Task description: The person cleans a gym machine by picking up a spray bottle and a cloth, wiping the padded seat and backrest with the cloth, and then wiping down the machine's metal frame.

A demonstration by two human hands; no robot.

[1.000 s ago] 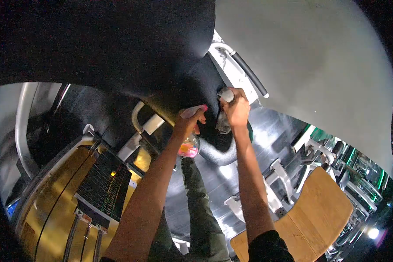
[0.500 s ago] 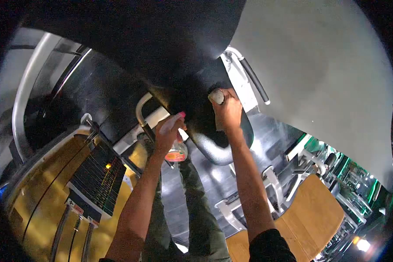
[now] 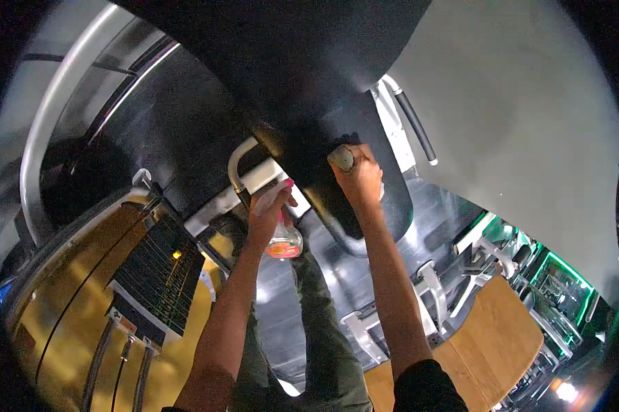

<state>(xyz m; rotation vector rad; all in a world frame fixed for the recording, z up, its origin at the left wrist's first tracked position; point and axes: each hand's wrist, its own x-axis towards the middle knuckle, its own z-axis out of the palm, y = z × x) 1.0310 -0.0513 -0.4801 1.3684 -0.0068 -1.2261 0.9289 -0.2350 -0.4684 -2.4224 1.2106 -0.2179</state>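
Note:
My left hand (image 3: 267, 214) is wrapped around the neck of a clear spray bottle (image 3: 285, 246) with a pink nozzle tip and an orange-pink label. It hovers beside a white metal frame and a curved handle (image 3: 237, 161). My right hand (image 3: 362, 185) grips a bunched, greyish cloth (image 3: 342, 158) over a black padded seat (image 3: 396, 206). Part of the cloth is hidden under my fingers. Above the seat in the view, a larger dark pad (image 3: 323, 62) fills the top.
A weight stack (image 3: 162, 281) with a yellow pin stands at lower left behind a yellowish panel. A second padded handle (image 3: 416, 130) juts out to the right of the seat. At lower right lies a tan bench pad (image 3: 491, 336), with more gym machines beyond.
The view has shifted, so the seat and frame appear further right. My right hand has moved slightly left across the seat with the cloth. My left hand still holds the spray bottle.

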